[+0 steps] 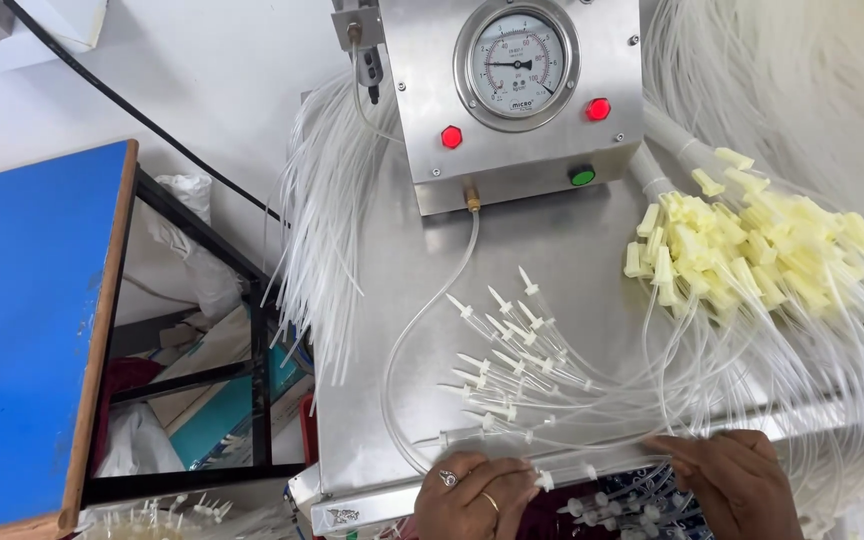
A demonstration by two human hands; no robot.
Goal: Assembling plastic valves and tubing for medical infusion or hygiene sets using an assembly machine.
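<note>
My left hand, with rings on two fingers, rests at the front edge of the steel table and pinches a white spike connector at the end of a clear tube. My right hand lies palm down on the bundle of clear tubes a little to the right, pressing them against the table edge. Several white spike tips fan out on the table above my hands. A heap of pale yellow caps lies at the right.
A steel box with a round pressure gauge, two red lights and a green button stands at the back. Hanging clear tubes drape left of it. A blue-topped table is at the left.
</note>
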